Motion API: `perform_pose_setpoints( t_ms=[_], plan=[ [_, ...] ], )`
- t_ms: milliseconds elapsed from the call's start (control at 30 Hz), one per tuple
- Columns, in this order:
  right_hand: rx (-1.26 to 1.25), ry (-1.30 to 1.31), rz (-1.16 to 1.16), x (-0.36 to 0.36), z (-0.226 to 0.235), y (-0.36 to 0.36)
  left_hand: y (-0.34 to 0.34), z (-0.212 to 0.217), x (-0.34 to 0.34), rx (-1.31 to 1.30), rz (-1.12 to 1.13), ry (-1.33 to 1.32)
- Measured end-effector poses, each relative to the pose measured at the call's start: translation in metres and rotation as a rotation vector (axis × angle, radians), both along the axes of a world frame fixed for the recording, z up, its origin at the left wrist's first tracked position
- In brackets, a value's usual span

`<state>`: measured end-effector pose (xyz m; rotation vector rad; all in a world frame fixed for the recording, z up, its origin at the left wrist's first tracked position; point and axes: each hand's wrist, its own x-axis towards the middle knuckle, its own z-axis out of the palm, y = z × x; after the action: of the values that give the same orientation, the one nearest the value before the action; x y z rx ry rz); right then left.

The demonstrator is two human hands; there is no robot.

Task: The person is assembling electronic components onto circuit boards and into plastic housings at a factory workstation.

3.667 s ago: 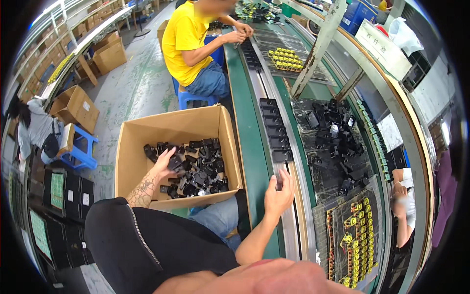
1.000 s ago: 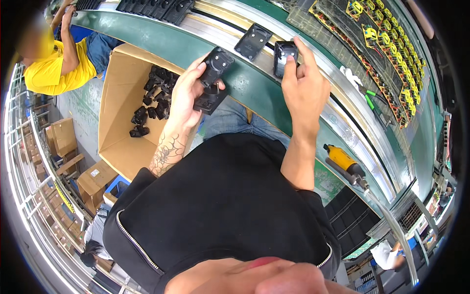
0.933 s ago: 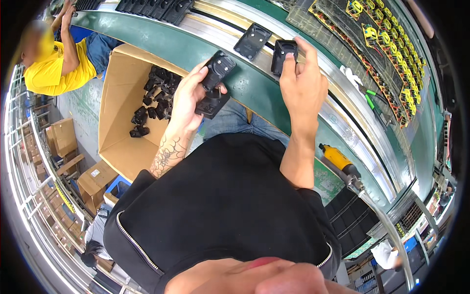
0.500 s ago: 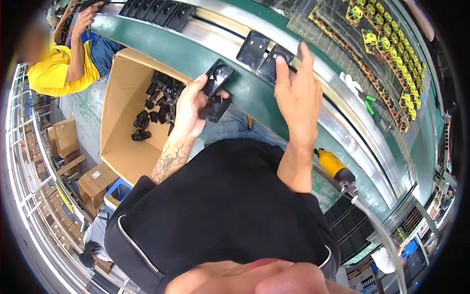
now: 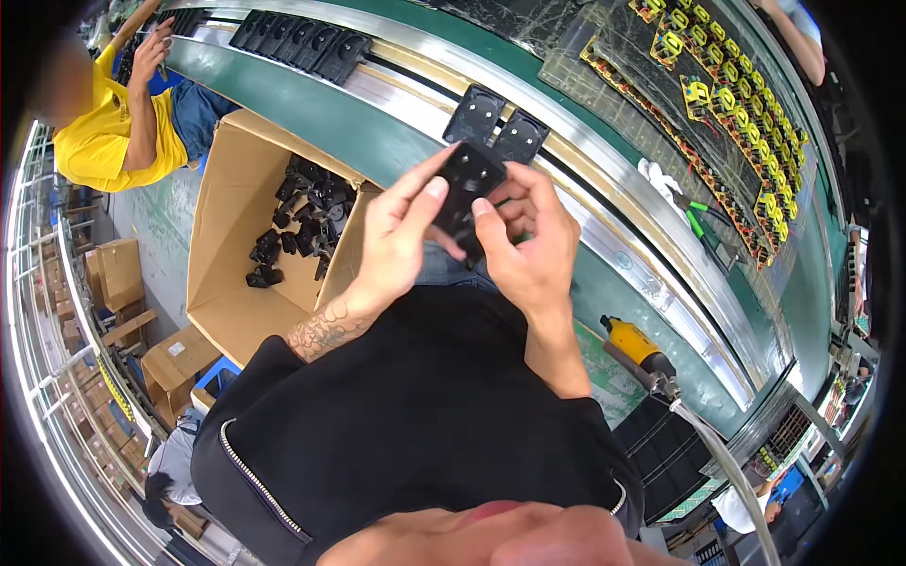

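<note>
My left hand (image 5: 396,231) and my right hand (image 5: 536,253) meet in front of my chest, both closed on a black plastic housing (image 5: 464,181). It is tilted upright, with small bright metal spots near its top end. My left thumb presses its left side and my right thumb lies on its lower right face; several fingertips are hidden behind it. Just beyond, a black housing (image 5: 475,114) and another black housing (image 5: 521,137) sit side by side on the metal rail (image 5: 604,193). Whether a second part is behind the held housing, I cannot tell.
An open cardboard box (image 5: 222,222) with loose black parts (image 5: 307,212) stands at the left. More black housings (image 5: 302,45) line the rail farther off. Circuit boards with yellow components (image 5: 746,104) lie at the right, near green-handled pliers (image 5: 696,219). A yellow power screwdriver (image 5: 634,341) hangs close by.
My right hand has left the housings on the rail and come in to grip the one in my left hand. My left hand has moved right and turned the housing upright.
</note>
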<state>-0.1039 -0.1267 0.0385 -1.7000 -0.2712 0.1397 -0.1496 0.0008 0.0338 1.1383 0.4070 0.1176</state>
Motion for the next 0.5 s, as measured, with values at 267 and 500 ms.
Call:
perform_pose_setpoints(
  t_ms=[267,500],
  plan=[
    [0.160,-0.335,-0.129,-0.020,-0.043,-0.012,-0.006,-0.028,0.006,0.153,0.178,-0.118],
    [-0.642,-0.376,0.296,-0.089,-0.133,-0.023,0.070,-0.046,-0.002,0.251,0.546,-0.148]
  ],
)
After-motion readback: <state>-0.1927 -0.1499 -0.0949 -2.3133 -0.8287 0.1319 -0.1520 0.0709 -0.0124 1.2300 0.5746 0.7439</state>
